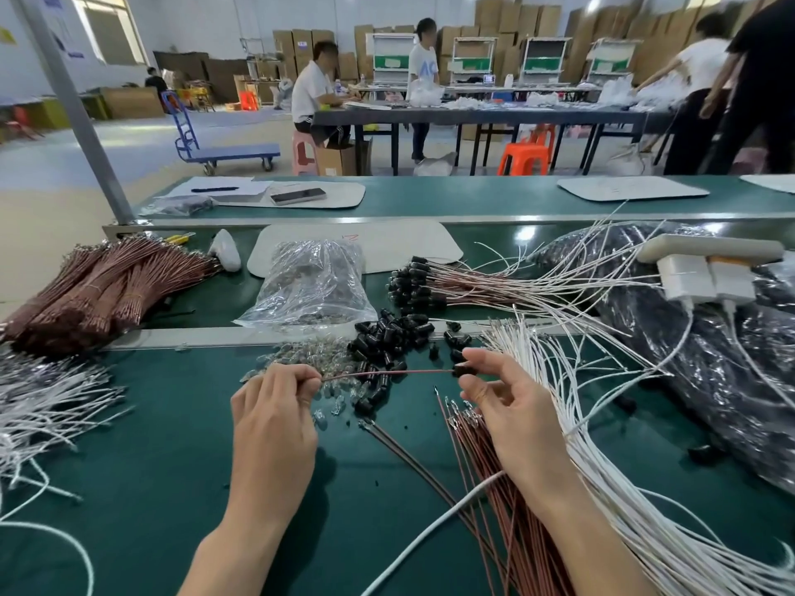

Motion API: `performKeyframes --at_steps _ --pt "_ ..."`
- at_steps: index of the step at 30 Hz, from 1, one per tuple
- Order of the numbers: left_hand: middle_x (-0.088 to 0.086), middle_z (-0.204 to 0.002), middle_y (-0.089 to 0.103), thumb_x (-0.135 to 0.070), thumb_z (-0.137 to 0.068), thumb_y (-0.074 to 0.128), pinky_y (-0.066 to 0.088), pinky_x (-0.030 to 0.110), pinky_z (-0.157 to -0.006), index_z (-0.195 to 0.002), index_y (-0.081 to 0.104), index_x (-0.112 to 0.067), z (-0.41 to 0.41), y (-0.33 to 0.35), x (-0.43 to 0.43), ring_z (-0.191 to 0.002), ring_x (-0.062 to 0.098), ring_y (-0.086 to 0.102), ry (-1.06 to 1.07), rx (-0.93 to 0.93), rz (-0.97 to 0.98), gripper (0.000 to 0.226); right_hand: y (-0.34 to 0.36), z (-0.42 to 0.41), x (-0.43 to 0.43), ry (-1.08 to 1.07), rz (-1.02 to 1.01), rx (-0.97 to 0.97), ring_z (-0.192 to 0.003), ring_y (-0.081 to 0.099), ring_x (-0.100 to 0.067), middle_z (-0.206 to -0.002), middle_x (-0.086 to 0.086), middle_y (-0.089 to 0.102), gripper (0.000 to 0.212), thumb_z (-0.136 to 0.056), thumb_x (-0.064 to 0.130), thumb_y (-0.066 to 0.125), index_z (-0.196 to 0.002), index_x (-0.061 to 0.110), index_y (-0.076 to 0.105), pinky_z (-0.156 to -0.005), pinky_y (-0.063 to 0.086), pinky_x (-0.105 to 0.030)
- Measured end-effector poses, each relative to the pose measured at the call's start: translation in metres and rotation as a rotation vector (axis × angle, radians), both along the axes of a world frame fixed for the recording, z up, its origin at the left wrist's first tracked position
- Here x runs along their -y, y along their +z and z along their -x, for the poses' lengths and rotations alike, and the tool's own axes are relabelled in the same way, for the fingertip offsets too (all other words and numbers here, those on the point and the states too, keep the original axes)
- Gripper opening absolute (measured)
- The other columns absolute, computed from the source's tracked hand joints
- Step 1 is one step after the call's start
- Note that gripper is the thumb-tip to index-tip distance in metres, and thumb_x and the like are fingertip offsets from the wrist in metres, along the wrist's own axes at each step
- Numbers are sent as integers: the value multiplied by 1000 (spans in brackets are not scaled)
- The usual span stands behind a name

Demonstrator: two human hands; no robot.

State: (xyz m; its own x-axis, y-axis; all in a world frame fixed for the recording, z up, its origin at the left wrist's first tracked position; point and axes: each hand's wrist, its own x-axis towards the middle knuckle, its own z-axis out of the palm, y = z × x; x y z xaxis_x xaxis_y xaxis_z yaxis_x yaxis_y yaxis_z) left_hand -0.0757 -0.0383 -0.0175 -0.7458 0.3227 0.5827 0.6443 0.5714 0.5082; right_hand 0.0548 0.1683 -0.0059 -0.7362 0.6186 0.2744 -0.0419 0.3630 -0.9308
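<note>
The left hand [275, 419] pinches one end of a brown wire [408, 372], and its curled fingers hide that tip. The wire spans to the right hand [512, 415], where thumb and forefinger pinch a black cap [463, 371], seemingly threaded on. Just beyond the grip lie loose caps [387, 337], partly blurred.

The flat tabletop [172, 423] is dark green; the thin wire [404, 372] is reddish-brown, the small plastic caps [387, 337] black, the loose cables [602, 423] white.
</note>
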Motion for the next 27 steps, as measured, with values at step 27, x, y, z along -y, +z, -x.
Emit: performKeyframes --at_steps 27 --pt "-22 -91 51 3 -98 45 31 14 -86 -91 40 -41 2 -6 2 -105 -9 39 -125 122 -47 45 15 -6 -1 197 432 -174 -91 68 -12 -116 4 73 50 -67 34 83 -116 39 73 -79 58 -25"
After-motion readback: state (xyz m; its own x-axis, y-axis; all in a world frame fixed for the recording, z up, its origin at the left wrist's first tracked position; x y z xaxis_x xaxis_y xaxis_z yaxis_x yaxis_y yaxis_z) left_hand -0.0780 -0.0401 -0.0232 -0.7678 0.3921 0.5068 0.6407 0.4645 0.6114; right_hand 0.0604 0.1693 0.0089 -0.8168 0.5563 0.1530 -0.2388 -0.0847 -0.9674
